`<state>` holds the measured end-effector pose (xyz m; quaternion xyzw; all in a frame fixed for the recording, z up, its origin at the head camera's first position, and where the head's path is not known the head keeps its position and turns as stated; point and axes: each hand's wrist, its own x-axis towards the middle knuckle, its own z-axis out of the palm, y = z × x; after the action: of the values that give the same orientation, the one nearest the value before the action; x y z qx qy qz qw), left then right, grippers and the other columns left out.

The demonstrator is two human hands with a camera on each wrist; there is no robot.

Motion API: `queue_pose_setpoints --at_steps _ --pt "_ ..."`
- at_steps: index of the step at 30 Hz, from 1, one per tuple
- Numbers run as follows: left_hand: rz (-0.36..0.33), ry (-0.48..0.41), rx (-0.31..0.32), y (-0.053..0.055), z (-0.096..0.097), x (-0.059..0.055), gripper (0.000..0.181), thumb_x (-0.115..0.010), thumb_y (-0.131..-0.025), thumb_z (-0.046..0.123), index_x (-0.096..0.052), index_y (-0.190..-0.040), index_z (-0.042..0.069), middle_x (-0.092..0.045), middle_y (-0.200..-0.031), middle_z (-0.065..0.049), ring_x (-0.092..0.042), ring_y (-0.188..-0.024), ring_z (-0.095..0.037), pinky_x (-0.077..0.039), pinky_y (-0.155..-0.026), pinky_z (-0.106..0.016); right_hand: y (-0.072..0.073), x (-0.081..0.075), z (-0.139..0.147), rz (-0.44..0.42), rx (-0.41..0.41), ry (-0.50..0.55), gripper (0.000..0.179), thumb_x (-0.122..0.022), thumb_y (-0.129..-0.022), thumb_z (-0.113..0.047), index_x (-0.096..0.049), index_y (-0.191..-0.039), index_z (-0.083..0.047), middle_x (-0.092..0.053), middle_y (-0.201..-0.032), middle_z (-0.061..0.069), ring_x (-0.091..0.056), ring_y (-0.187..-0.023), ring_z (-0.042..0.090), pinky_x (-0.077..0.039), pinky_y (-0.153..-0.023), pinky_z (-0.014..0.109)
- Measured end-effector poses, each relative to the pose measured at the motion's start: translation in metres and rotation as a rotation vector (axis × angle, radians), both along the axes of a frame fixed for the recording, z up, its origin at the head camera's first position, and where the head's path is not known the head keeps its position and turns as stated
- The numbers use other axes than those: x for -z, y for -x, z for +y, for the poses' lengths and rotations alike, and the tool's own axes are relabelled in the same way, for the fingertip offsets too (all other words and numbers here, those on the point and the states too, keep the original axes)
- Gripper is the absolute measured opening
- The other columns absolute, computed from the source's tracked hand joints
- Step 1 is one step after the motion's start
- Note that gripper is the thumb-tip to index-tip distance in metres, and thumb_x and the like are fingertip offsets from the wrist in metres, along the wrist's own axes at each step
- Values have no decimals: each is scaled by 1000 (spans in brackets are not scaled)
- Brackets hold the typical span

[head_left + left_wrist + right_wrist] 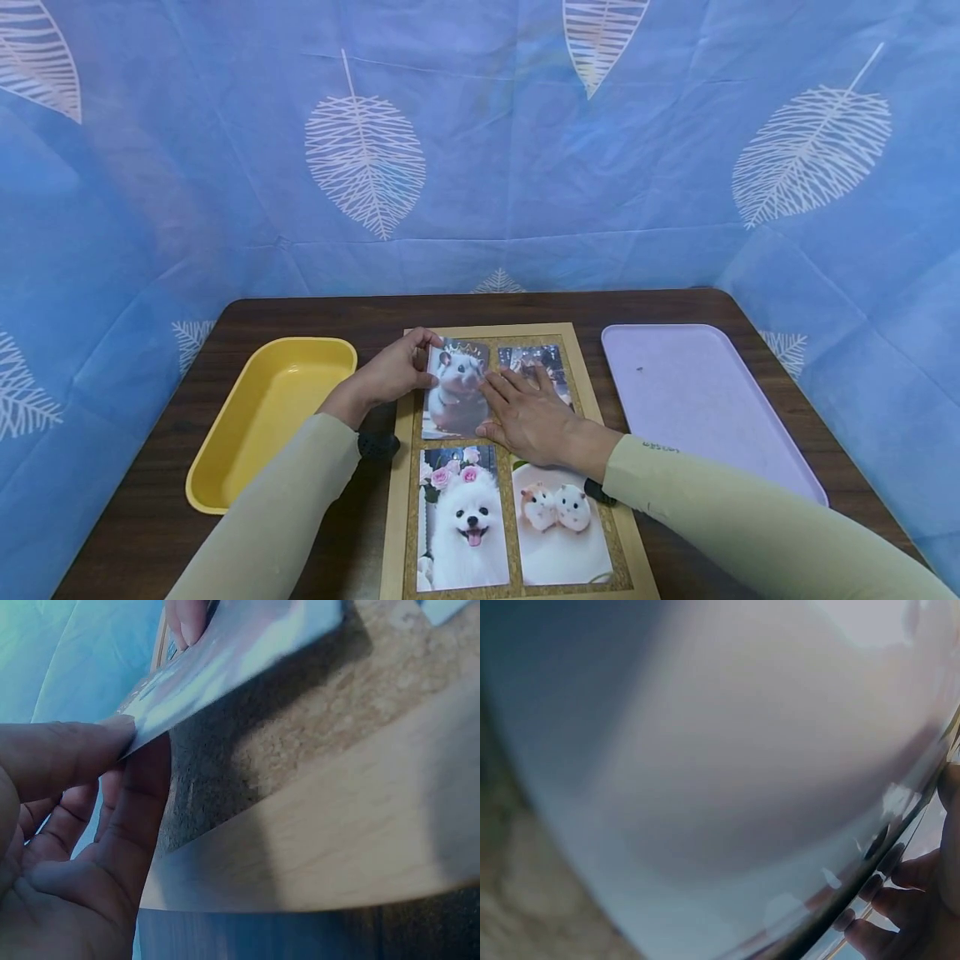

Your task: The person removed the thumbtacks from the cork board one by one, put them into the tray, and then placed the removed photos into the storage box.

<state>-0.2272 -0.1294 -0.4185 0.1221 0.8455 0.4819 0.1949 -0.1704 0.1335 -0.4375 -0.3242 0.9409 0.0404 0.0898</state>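
Note:
A photo of a crowned hamster [453, 404] lies at the upper left of a wood-framed cork board [504, 533]. My left hand [393, 371] pinches its left edge; in the left wrist view the thumb [82, 746] is on top, a finger beneath, and this edge stands lifted off the cork. My right hand [532, 417] lies spread with straight fingers, its tips touching the photo's right side. Under that hand, a dark-toned photo [555, 360] is partly covered. Below are a white dog photo [468, 542] and a two-hamster photo [562, 550].
To the left of the board stands a yellow tray [262, 417]. A pale purple tray [697, 392] lies on the right, partly behind my right sleeve. The dark wooden table [330, 312] ends at a blue leaf-patterned cloth [480, 167].

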Motion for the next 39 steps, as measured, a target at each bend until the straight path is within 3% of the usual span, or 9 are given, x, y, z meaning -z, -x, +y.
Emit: queue_pose_setpoints --at_steps 5,14,23,32,39 --pt "16 3 8 0 0 1 52 -71 -98 -1 -46 -142 11 -49 -119 -16 -53 -87 -26 -48 -75 -33 0 0 0 -1 6 -1 77 -28 -110 -65 -23 -170 -17 -23 -176 7 -20 -163 31 -15 -126 72" --pt "17 -2 15 -3 3 -3 58 -72 -98 -1 -42 -146 11 -43 -144 -16 -61 -105 -29 -57 -91 -39 -1 1 2 21 -4 23 78 -28 -110 -65 -24 -169 -15 -26 -175 8 -23 -162 32 -17 -125 73" --pt "21 36 -30 -3 0 -6 61 -74 -97 1 -43 -148 16 -49 -137 -14 -57 -110 -31 -55 -89 -38 -1 -1 2 18 -7 85 81 -34 -109 -65 -23 -169 -11 -23 -175 14 -22 -161 39 -23 -125 70" --pt "14 41 -41 -3 -2 -7 61 -74 -97 2 -43 -149 16 -48 -146 -14 -59 -115 -32 -57 -92 -41 0 0 2 44 -28 134 82 -40 -109 -63 -26 -168 -7 -20 -175 20 -25 -159 44 -30 -124 65" --pt "-2 26 -68 -1 -4 -10 63 -74 -97 0 -43 -148 18 -53 -136 -13 -61 -108 -30 -59 -92 -41 0 -1 4 63 -41 185 83 -43 -109 -60 -25 -167 -3 -24 -172 23 -28 -157 45 -34 -122 64"
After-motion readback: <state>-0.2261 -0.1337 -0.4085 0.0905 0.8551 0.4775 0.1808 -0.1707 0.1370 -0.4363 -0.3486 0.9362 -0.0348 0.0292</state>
